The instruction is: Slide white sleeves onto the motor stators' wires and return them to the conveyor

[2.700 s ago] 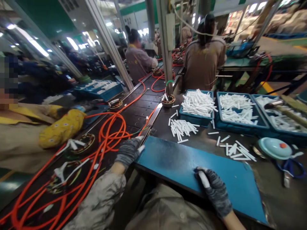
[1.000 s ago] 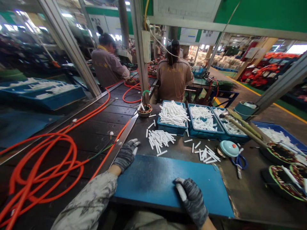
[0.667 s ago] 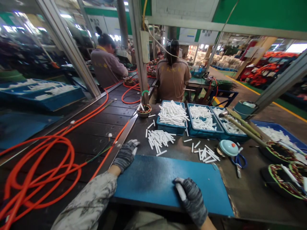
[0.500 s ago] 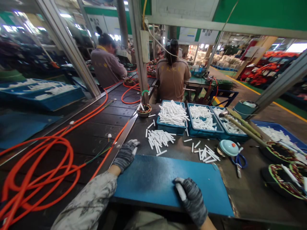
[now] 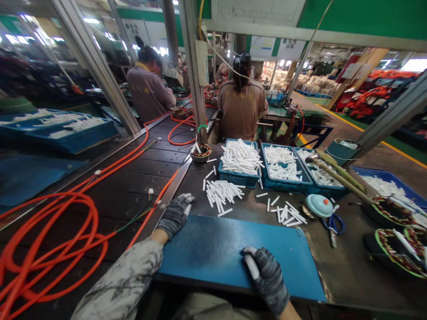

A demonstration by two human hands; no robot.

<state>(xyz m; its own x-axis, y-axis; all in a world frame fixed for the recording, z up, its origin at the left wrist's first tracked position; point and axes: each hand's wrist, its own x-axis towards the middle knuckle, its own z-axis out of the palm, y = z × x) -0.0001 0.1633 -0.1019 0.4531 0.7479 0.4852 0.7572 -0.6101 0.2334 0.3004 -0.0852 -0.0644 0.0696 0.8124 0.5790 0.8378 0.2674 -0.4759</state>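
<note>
My left hand (image 5: 175,215), in a grey striped glove with white fingertips, lies at the left edge of the blue mat (image 5: 213,249). Its fingers stretch forward, flat on the worktop, and hold nothing. On the mat's front part rests my right hand (image 5: 265,275), gloved alike, with the fingers curled in and the thumb alongside; no object shows in it. Beyond the mat is a loose pile of white tubes (image 5: 222,193). A smaller group of white tubes (image 5: 288,215) lies farther right, near a light-blue round-lidded container (image 5: 318,206) and blue-handled scissors (image 5: 332,226).
Blue bins (image 5: 238,179) of white tubes line the back. A mallet (image 5: 340,178) lies across the right bin. Wound stator rings (image 5: 395,253) sit at right, another wound ring (image 5: 201,153) by the post. Orange cable (image 5: 96,213) coils on the left conveyor (image 5: 133,178). Two co-workers sit ahead.
The orange cable and its white connectors have slid slightly toward me and left along the conveyor. Both my hands stay where they were. The co-worker straight ahead has shifted slightly.
</note>
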